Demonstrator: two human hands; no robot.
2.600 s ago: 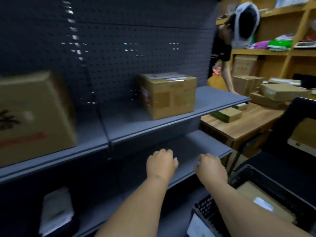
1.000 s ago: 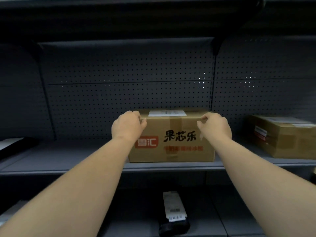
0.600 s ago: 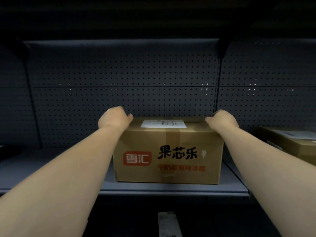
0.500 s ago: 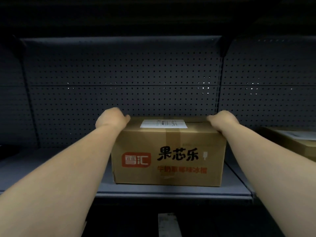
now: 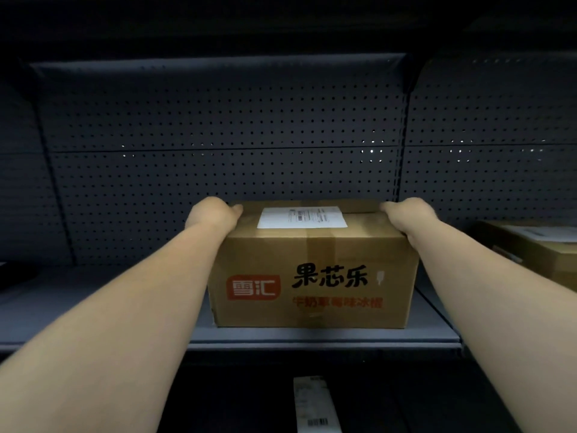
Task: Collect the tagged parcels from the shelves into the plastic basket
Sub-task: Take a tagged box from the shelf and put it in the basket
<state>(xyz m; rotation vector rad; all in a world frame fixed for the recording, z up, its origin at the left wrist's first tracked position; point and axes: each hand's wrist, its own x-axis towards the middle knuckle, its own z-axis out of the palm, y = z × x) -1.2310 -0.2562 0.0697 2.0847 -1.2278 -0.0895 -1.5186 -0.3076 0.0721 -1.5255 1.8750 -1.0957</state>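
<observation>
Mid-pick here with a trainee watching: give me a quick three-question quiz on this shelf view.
1. True or false: the white label lies on top of the printed box.
2. Where does the left hand hold the box? A) its top back-left corner B) its front face C) underneath
3. Fill in: a second cardboard box sits on the shelf to the ____ of the printed one.

Key: 1 true; 2 A; 3 right. The right hand mirrors the left hand's grip on the opposite corner.
</observation>
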